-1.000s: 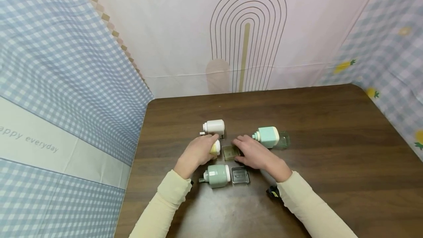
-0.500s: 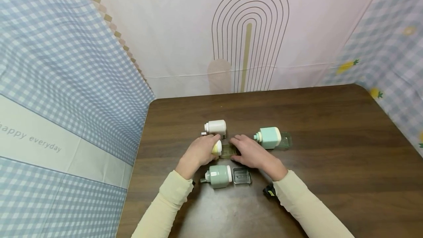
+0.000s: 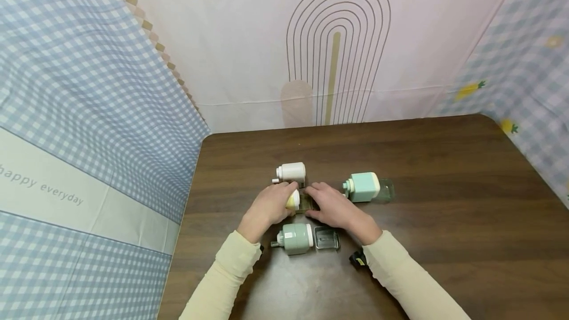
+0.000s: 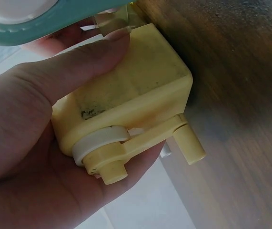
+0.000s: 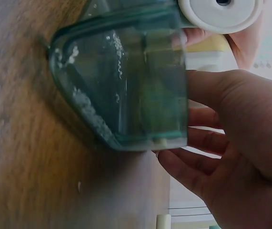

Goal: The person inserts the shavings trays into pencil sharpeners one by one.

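Observation:
My left hand (image 3: 268,206) grips a yellow hand-crank pencil sharpener (image 4: 150,62) lying on its side, thumb across its flat face and crank pointing back toward the wrist. My right hand (image 3: 334,205) holds a see-through yellowish shavings drawer (image 3: 304,203) by its sides, right up against the sharpener's white-rimmed end. How far the drawer sits inside is hidden by the fingers. Just in front of both hands lies a sage green pencil sharpener (image 3: 297,238), with its clear drawer (image 5: 121,90) out beside it, bits of shavings clinging inside.
Behind my left hand lies a white pencil sharpener (image 3: 292,171). A mint green sharpener (image 3: 363,186) is to the right of my right hand, a clear drawer (image 3: 387,189) at its cream end. Cloth (image 3: 240,53) hangs along the brown table's (image 3: 435,162) far edge.
My right hand has moved left with the yellowish drawer, closing the gap to the yellow pencil sharpener. The left hand keeps its grip almost in place.

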Demonstrator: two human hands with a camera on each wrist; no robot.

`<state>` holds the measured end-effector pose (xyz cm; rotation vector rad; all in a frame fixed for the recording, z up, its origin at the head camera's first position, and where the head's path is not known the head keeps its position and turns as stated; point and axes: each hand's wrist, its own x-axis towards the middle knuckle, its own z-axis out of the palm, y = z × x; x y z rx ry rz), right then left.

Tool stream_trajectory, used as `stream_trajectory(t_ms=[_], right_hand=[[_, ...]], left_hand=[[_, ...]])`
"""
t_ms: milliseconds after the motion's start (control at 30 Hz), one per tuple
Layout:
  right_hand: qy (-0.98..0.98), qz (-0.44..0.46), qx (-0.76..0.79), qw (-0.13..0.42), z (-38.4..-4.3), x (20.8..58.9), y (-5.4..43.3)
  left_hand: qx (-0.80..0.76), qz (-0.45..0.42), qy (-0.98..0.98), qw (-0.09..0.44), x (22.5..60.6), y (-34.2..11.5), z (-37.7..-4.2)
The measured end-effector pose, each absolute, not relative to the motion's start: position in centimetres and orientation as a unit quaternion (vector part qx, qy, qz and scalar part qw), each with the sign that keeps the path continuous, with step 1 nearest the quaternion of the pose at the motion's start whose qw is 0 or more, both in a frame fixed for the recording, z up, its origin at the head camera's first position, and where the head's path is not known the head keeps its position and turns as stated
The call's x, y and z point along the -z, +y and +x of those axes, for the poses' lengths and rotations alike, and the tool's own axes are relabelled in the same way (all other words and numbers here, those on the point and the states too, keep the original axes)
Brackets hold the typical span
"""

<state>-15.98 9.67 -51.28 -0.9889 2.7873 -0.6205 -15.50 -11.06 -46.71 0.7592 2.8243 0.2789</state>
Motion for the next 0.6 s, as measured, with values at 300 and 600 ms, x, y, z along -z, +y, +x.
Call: stream_trajectory(t_ms=[300, 600], right_hand=[[0.923, -0.315, 0.214, 0.061, -15.72, 51.35, 9.83], [0.921, -0.32, 0.214, 0.062, -15.68, 51.31, 10.36]], left_hand=[[-0.095, 0.255, 0.957, 0.104, 46.63, -11.04, -15.39], [-0.103, 0.256, 0.956, 0.098, 46.79, -11.09, -15.4]])
